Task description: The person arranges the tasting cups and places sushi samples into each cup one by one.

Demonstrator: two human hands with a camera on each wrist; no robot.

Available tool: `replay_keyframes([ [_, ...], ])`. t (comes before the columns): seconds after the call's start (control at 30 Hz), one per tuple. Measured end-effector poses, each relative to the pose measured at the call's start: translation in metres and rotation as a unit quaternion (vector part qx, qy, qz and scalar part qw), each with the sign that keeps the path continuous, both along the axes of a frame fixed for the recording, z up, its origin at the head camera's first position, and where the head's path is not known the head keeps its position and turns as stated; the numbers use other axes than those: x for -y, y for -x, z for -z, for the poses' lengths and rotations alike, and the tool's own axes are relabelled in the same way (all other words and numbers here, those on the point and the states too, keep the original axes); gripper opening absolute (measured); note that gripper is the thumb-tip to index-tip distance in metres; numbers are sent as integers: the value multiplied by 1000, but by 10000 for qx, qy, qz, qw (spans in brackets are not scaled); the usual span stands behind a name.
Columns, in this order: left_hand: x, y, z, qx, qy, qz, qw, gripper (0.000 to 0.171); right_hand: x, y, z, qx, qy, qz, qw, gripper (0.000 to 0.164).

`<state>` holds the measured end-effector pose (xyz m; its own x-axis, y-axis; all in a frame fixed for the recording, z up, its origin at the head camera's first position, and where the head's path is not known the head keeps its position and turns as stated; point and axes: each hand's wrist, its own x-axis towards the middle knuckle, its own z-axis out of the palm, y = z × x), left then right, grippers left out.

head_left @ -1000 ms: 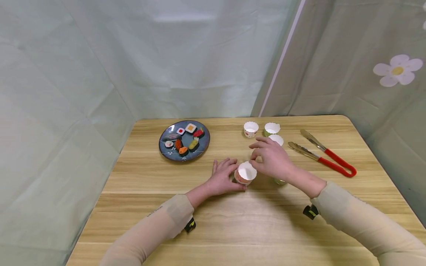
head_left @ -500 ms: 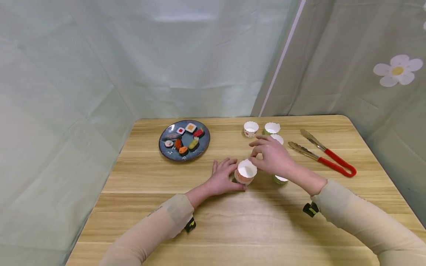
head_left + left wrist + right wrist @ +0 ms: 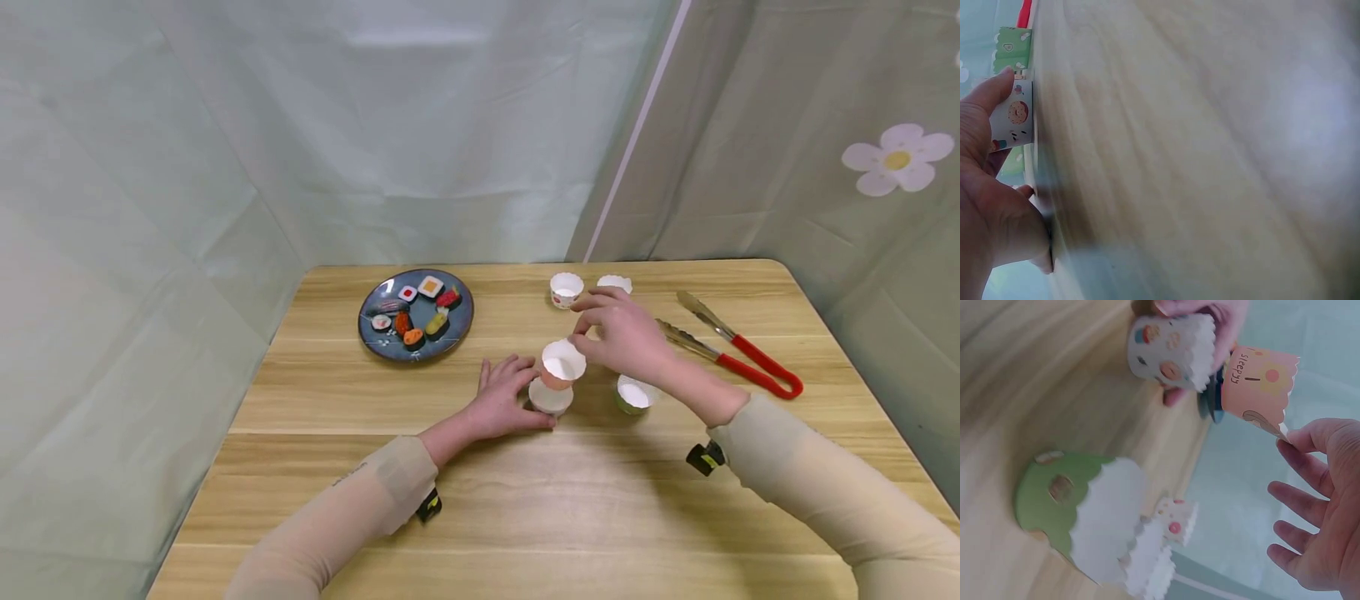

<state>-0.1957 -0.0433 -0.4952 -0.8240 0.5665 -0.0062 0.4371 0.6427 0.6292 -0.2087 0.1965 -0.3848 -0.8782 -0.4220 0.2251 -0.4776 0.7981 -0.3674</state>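
My right hand (image 3: 626,337) pinches the scalloped rim of a pink paper baking cup (image 3: 1260,381) between thumb and index finger. The cup hangs just above a white paper baking cup (image 3: 551,400) printed with donuts and sweets. That white cup stands on the table between the thumb and fingers of my left hand (image 3: 501,407), which holds it at the sides; the left wrist view shows the thumb along its wall. A green paper baking cup (image 3: 632,402) stands to the right, below my right forearm.
A dark blue plate (image 3: 420,354) with several toy sushi pieces lies back left. At the back stand a white patterned cup (image 3: 566,292) and another cup (image 3: 615,283), partly behind my right hand. Red-handled tongs (image 3: 761,379) lie on the right of the wooden table (image 3: 480,517).
My right hand has risen and moved slightly away with the pink cup, which has come up out of the white cup. The left hand has stayed in place.
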Motion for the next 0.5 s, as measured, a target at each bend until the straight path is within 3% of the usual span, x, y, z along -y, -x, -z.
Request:
replay_keyframes([
  [0.27, -1, 0, -3, 6, 104, -3, 9999, 72, -14, 17, -26, -98, 311, 241, 9992, 13],
  [0.5, -1, 0, -4, 52, 206, -10, 9998, 75, -24, 38, -36, -78, 37, 701, 9975, 17],
])
